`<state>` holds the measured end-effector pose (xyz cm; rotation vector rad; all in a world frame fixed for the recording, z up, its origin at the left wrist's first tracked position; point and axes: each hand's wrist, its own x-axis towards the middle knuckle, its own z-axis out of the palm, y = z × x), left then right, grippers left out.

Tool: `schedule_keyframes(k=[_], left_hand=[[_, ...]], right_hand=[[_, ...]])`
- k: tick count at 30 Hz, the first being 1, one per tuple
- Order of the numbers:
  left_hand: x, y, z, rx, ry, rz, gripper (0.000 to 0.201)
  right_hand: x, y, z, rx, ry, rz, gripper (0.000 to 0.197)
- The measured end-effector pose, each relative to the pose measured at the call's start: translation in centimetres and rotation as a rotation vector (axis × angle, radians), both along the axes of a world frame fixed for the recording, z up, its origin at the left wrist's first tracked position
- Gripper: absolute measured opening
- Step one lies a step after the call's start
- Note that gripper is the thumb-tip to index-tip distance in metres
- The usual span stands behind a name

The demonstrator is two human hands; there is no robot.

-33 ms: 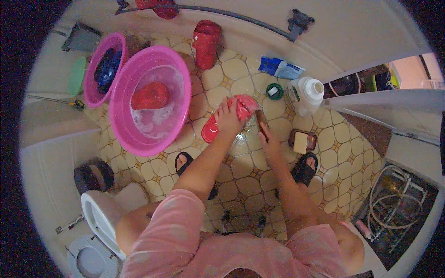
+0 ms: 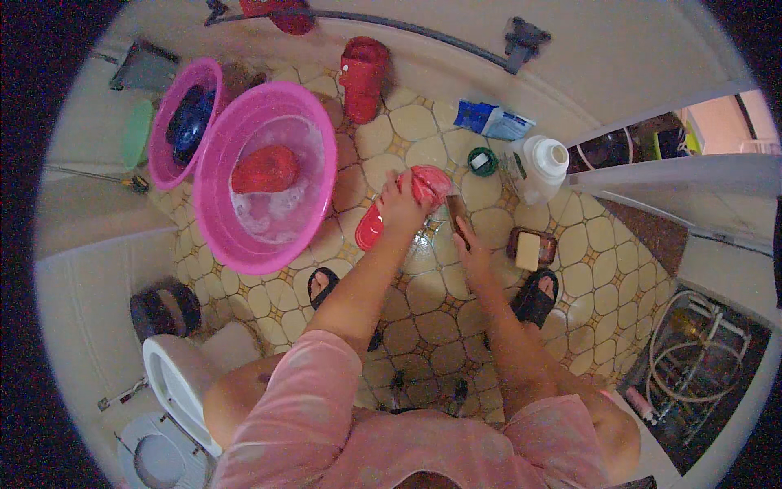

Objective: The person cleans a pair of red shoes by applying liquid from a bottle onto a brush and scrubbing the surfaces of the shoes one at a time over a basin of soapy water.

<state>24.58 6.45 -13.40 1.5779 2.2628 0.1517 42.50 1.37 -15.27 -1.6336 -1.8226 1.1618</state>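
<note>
Over the tiled floor in the middle, my left hand [image 2: 401,204] grips a wet red slipper [image 2: 431,184] across its upper, fingers wrapped round it. My right hand [image 2: 472,251] is closed on the handle of a brown brush [image 2: 455,209]. The brush head is at the slipper's right end; its bristles are hard to make out. Left of my hands stands a large pink basin [image 2: 321,196] with sudsy water, and another red slipper [image 2: 265,169] lies in it.
A smaller pink basin [image 2: 158,167] holds dark blue items. Another red slipper [image 2: 363,81] leans by the far wall. At the right are a white jug [image 2: 542,167], a green cap [image 2: 482,161], a blue-and-white packet [image 2: 494,120] and a soap bar [image 2: 528,251] on a brown dish.
</note>
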Motion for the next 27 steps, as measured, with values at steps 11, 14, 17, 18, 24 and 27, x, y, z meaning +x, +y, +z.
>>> schedule_keyframes(k=[11, 14, 17, 18, 24, 27], left_hand=[[-6.0, 2.2, 0.1, -0.159, 0.149, -0.862, 0.065], [-6.3, 3.0, -0.1, -0.139, 0.217, -0.948, 0.082], [-5.9, 2.9, 1.4, -0.366, 0.148, -0.708, 0.088], [-7.0, 2.6, 0.2, -0.34, 0.019, -0.411, 0.092], [-6.1, 0.3, -0.7, -0.054, -0.279, 0.377, 0.103], [-4.7, -0.7, 1.2, -0.117, -0.319, 0.417, 0.107]], right_hand=[[0.1, -1.5, 0.5, -0.142, 0.335, -0.155, 0.044], [0.3, -1.7, -0.2, -0.139, 0.341, -0.189, 0.043], [0.0, -1.9, -0.1, -0.149, 0.33, -0.224, 0.043], [-0.4, -1.7, 0.4, -0.175, 0.343, -0.25, 0.042], [0.4, -1.2, -0.7, -0.144, 0.35, -0.218, 0.044], [0.4, -1.2, -0.6, -0.138, 0.337, -0.198, 0.044]])
